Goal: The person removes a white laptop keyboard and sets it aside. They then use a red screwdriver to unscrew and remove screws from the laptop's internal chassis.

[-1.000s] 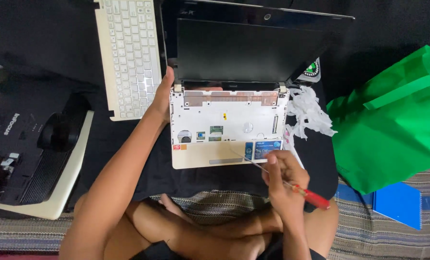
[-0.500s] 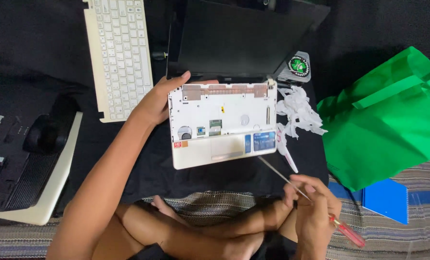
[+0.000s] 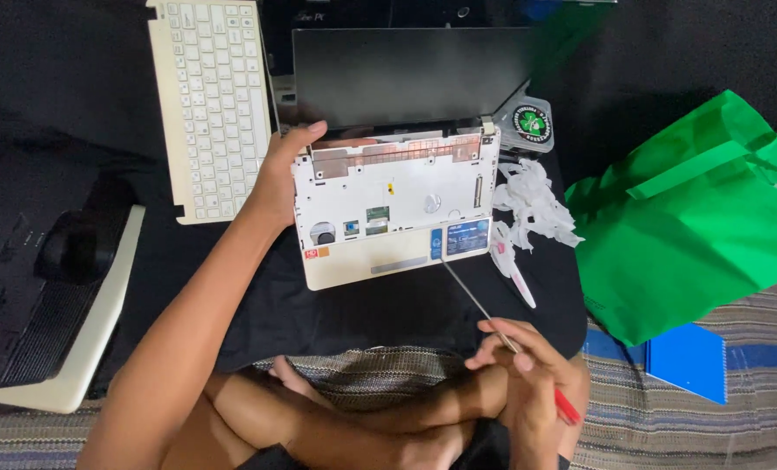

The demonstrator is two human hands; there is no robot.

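A small white laptop [image 3: 388, 231] lies open on a black cloth with its keyboard taken out, so the bare top case shows. My left hand [image 3: 277, 178] grips its upper left corner. My right hand [image 3: 528, 370] is low and to the right, over my crossed legs, holding a long screwdriver [image 3: 475, 300] with a red handle. The thin shaft points up and left, and its tip is at the laptop's front edge, near the blue sticker. The dark screen [image 3: 406, 78] leans back behind the base.
The removed white keyboard [image 3: 210, 104] lies left of the laptop. A black and white projector [image 3: 40, 296] sits at far left. Crumpled white tissue [image 3: 532, 204] and a white tool [image 3: 512, 271] lie right of the laptop. A green bag [image 3: 693, 218] and blue notebook [image 3: 689, 359] are at right.
My right hand has pulled the screwdriver back from the laptop's lower right corner toward my lap. My left hand has stayed on the laptop's upper left corner.
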